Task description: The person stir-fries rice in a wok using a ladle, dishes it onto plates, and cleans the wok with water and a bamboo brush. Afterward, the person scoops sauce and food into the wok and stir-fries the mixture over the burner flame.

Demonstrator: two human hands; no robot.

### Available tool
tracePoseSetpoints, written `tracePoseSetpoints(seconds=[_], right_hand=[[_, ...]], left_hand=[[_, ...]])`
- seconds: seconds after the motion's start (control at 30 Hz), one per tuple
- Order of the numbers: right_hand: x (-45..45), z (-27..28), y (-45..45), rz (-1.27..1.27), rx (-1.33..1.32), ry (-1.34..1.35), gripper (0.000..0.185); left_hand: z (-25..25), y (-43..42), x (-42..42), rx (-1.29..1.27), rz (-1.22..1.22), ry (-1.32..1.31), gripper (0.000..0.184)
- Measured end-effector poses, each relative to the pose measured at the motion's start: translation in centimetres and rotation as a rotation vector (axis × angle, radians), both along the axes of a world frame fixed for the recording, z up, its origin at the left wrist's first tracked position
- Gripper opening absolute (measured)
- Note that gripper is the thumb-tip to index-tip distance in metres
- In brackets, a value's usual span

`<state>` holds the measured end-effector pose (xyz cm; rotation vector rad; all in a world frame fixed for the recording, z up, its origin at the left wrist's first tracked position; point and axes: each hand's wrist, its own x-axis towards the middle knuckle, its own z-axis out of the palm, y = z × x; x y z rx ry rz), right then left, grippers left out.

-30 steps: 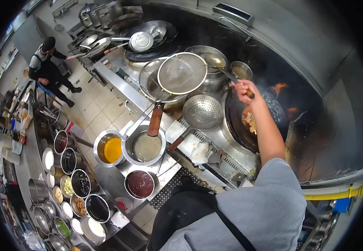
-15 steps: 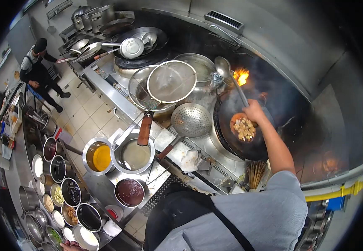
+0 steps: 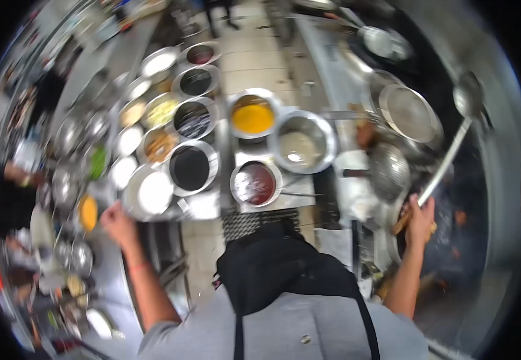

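My right hand (image 3: pixel 419 221) is wrapped round the handle of a long metal ladle (image 3: pixel 450 150), whose bowl points up and away at the right. Beneath that hand the wok is mostly hidden and blurred. On the left, my left hand (image 3: pixel 116 223) reaches over the counter beside a pot of white contents (image 3: pixel 155 192) and a bowl of orange contents (image 3: pixel 87 212). Its fingers are smeared by motion, and whether they hold anything is unclear.
Pots of yellow liquid (image 3: pixel 252 119), pale liquid (image 3: pixel 299 149) and red sauce (image 3: pixel 254 183) stand in the middle. A perforated strainer (image 3: pixel 389 172) and a mesh strainer (image 3: pixel 407 113) lie at right. People stand at the far left and top.
The view has swung left towards the sauce pots. My left arm, barely visible before, now extends over the left counter. My right hand still grips the ladle, raised clear of the food.
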<state>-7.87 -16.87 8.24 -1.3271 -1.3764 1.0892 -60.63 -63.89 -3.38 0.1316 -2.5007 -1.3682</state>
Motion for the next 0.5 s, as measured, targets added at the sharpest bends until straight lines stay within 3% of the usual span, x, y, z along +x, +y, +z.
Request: tracePoseSetpoints(seconds=[0.03,0.1,0.13,0.17,0.23,0.37,0.43,0.5], right_hand=[[-2.8,0.1,-3.7,0.099,-0.003,0.184,0.041],[-7.2,1.9,-10.8,0.222,-0.012,0.141,0.042],[-9.1,2.0,-14.0,0.283,-0.065,0.146,0.043],[-10.9,1.9,-17.0,0.342,-0.117,0.157,0.043],[-12.3,1.4,-20.8,0.503,-0.210,0.045,0.047],[-16.5,1.7,-26.7,0.777,-0.514,-0.097,0.055],[-19.2,0.8,-28.9,0.935,-0.469,-0.209,0.058],[-20.9,-1.8,-30.4,1.009,-0.447,-0.285,0.060]], left_hand=[[0.4,-0.1,1.4,-0.041,-0.085,0.043,0.032],[-2.6,-1.3,1.1,0.083,-0.155,-0.112,0.032],[-5.2,-2.3,0.2,0.029,-0.232,-0.132,0.035],[-3.3,-0.9,1.7,0.143,-0.237,-0.180,0.041],[-2.1,-0.7,2.0,-0.091,-0.141,0.024,0.043],[-6.1,-2.6,-2.1,-0.089,-0.031,0.003,0.041],[-7.0,-2.6,-2.5,0.538,-0.223,-0.599,0.034],[-7.0,-2.4,-1.1,0.752,-0.297,-0.672,0.024]])
